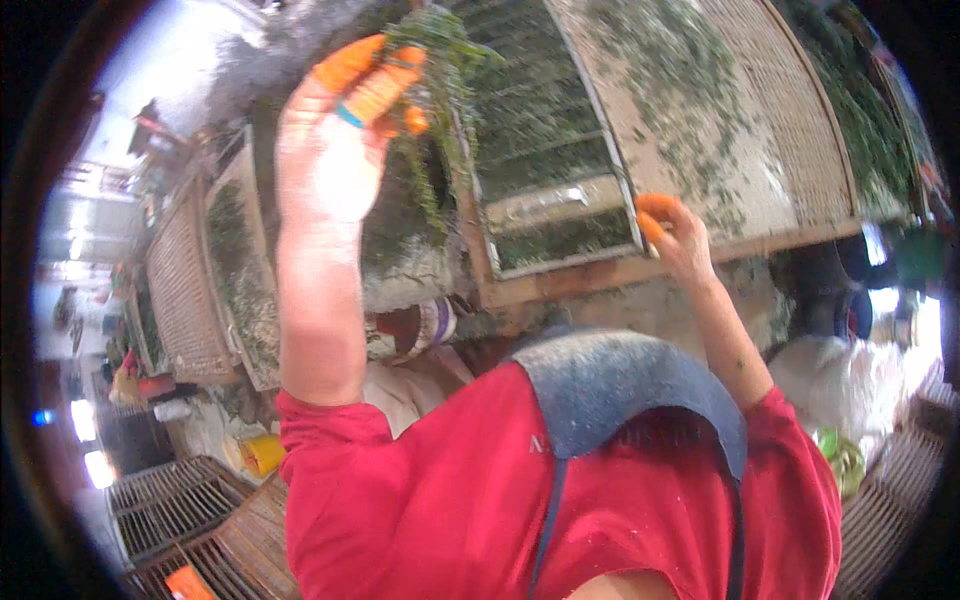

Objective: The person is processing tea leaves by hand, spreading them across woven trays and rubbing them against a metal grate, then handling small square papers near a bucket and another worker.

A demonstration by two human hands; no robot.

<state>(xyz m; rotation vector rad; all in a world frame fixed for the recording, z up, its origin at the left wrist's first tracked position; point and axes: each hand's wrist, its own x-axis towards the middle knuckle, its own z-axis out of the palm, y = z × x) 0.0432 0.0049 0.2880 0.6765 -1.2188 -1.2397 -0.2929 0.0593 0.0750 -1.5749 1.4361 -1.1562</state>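
My left hand [352, 124], with orange coverings on its fingers, is raised at the upper left. A bunch of leafy green stems [442, 52] hangs from its fingertips. My right hand [679, 232] has orange coverings on its thumb and forefinger. Those two fingers pinch the near right corner of a metal-edged frame [616, 161]. Thin bars cross the frame, with dark green leaves [525, 127] beneath them. A pale flat bar [551, 202] with a shiny strip spans it near the front. The frame rests on a wood-edged table [559, 283].
Loose leaves [675, 90] lie right of the frame, beside a woven mat [787, 97]. Another woven panel [187, 277] stands at the left. Slatted racks [172, 502] are at the lower left. A round container [420, 326] sits below the table edge, and a white plastic bag [840, 382] at the right.
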